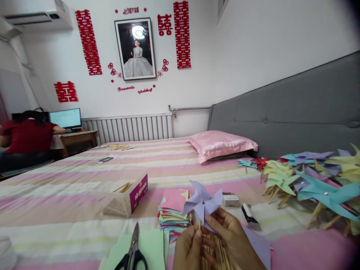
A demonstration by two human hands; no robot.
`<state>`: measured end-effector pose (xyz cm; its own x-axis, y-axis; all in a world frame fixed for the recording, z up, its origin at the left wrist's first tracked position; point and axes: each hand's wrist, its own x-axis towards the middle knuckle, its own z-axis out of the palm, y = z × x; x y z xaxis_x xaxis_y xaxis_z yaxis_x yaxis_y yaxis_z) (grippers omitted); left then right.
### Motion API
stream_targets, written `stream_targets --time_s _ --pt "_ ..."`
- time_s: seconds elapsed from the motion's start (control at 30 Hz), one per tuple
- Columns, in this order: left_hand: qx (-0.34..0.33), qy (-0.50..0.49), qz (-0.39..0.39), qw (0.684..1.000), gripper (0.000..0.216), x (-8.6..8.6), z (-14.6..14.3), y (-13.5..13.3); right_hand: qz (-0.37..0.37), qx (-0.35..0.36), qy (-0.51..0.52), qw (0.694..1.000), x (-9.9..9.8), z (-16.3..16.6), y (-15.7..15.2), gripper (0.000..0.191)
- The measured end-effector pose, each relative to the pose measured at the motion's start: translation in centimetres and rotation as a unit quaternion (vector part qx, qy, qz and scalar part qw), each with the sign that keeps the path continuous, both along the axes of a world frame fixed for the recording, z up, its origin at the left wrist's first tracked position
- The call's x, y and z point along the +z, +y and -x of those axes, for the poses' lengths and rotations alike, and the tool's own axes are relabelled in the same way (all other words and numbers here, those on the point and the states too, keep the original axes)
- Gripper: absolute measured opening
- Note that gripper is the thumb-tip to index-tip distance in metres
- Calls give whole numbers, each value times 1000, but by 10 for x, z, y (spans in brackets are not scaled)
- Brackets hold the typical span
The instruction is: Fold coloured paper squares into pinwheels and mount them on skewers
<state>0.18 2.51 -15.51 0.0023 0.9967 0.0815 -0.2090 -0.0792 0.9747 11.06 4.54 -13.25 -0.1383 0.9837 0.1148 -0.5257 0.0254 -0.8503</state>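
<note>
A lavender paper pinwheel (197,204) with a silvery pin at its centre is held up in front of me. My right hand (232,232) pinches its lower edge between thumb and fingers. Just below, my left hand (187,247) is closed on a thin wooden stick (200,225), whose tip points up toward the pinwheel. Whether the stick touches the pinwheel I cannot tell. Under my hands lies a bundle of wooden sticks (218,253), partly covered by the fingers. Behind the pinwheel is a stack of coloured paper squares (173,215).
Scissors (134,247) lie on green paper (154,247). A clear box (116,208) with sticks, a small white box (230,199) and a black-and-white box (250,217) stand nearby. Finished pinwheels (326,193) crowd the right, beyond them a pink pillow (221,144). A person (29,137) sits far left.
</note>
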Motion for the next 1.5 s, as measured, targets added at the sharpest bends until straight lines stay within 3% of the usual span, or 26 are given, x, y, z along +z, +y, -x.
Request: stream_targets --time_s 0.13,0.3,0.47,0.6,0.73,0.83,1.2,1.5 --pt "6 6 -6 1000 44 1 2 0 -37 -3 -26 999 -5 2 1 23" --pt "-15 15 -7 1000 46 -1 0 0 -5 -25 -43 999 -11 5 0 27" --pt "-9 -10 16 1000 46 0 0 0 -5 -44 -31 999 0 3 -4 27" --pt "-7 -15 39 999 45 4 1 -2 -1 -107 -1 994 8 -6 -1 24" --pt "-9 -10 42 999 43 7 2 -3 13 -181 31 983 5 -19 7 24" --pt "-10 -9 34 999 43 7 2 -3 23 -198 21 980 2 -23 11 27" --pt "40 -47 37 997 43 8 7 -2 40 -123 -35 991 -1 -14 5 23" --pt "45 -73 17 996 41 7 9 1 -22 -15 -111 993 -1 -6 1 27"
